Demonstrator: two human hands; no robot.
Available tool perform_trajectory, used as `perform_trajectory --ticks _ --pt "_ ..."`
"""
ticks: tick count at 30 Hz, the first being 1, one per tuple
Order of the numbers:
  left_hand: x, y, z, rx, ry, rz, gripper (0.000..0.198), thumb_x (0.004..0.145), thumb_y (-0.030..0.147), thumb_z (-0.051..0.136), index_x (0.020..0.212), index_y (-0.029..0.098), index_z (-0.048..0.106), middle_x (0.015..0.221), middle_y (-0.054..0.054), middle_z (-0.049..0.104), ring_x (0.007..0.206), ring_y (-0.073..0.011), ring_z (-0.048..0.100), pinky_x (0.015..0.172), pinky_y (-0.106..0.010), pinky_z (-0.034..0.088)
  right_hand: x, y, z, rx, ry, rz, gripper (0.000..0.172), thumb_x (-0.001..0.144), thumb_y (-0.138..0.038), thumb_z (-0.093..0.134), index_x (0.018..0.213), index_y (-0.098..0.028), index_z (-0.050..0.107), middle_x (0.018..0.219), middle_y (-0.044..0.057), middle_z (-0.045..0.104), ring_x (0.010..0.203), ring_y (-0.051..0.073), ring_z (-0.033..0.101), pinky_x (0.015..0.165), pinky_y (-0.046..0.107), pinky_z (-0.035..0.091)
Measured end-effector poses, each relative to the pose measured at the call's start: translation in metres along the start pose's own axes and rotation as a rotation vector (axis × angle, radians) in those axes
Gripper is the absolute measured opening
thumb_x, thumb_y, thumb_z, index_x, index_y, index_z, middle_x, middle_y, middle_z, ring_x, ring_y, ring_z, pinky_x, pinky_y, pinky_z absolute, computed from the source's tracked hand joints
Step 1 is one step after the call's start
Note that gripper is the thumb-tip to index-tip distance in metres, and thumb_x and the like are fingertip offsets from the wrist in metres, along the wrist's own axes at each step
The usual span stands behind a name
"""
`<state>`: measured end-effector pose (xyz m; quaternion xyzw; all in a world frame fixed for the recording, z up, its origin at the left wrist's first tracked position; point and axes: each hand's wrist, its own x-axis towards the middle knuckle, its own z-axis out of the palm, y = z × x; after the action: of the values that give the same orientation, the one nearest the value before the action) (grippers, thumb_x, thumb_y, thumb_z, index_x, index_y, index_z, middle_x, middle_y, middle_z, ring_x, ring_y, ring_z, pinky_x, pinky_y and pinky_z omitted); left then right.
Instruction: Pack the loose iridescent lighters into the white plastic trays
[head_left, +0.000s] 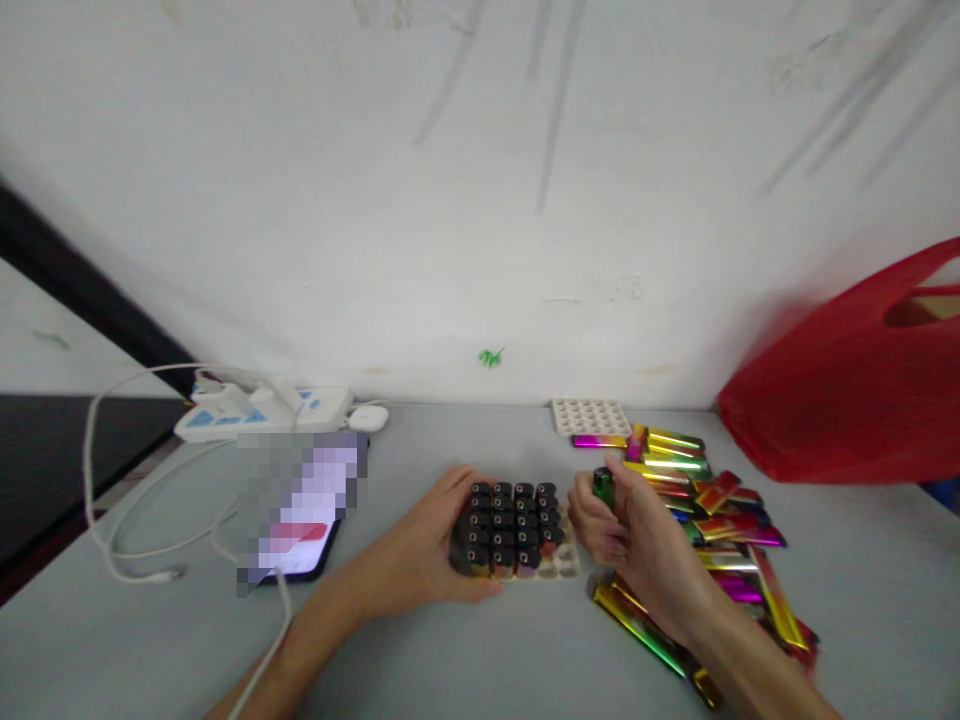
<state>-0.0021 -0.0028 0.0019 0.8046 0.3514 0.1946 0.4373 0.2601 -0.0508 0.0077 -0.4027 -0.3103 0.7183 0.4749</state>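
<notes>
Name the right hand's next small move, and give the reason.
Probably lower the slim green, black-topped piece in the right hand into a vacant round pocket of the nearer off-white tray: pockets show unfilled along its right side, similar black-topped pieces stand there in rows, and the left hand holds the group at its left.

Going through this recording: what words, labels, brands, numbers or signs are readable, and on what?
None can be read.
Phone: partly pixelated; the rest is too blurred.
Power strip: blue markings, too small to make out.
Loose metallic-coloured sticks: coloured patterns, no legible lettering.
Green stick in the right hand: none legible.
Green wall mark: no readable word.
</notes>
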Motion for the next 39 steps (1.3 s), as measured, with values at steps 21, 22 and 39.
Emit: perform_trajectory --ticks 21,22,39 --pt "0.0001 0.0012 -0.0006 0.005 -0.003 -0.001 0.077 0.070 0.023 0.099 0.139 0.026 0.063 0.134 -0.005 0.064 0.131 -0.0337 0.063 0.120 -0.047 0.050 0.0005 0.0018 -0.0030 -0.004 -0.007 0.029 0.065 0.092 -0.079 0.065 0.066 -0.025 0.040 0.063 -0.010 0.020 0.056 0.012 0.008 0.048 0.029 0.009" --pt "0.0001 0.0010 -0.0005 0.004 -0.001 0.000 0.077 0.071 0.023 0.099 0.139 0.026 0.063 0.134 -0.005 0.064 0.131 -0.0336 0.063 0.119 -0.047 0.050 0.0005 0.0027 -0.0037 -0.019 -0.007 0.024 0.064 0.093 -0.078 0.063 0.066 -0.025 0.039 0.063 -0.010 0.020 0.056 0.012 0.008 0.048 0.029 0.009" --pt "-0.0001 0.0015 -0.0004 0.008 -0.005 -0.010 0.076 0.073 0.024 0.098 0.139 0.026 0.061 0.135 -0.007 0.064 0.131 -0.0335 0.063 0.118 -0.047 0.051 -0.0003 0.0077 -0.0010 -0.074 0.047 -0.026 0.055 0.095 -0.065 0.057 0.062 -0.027 0.034 0.060 -0.010 0.018 0.054 0.012 0.010 0.049 0.032 0.009"
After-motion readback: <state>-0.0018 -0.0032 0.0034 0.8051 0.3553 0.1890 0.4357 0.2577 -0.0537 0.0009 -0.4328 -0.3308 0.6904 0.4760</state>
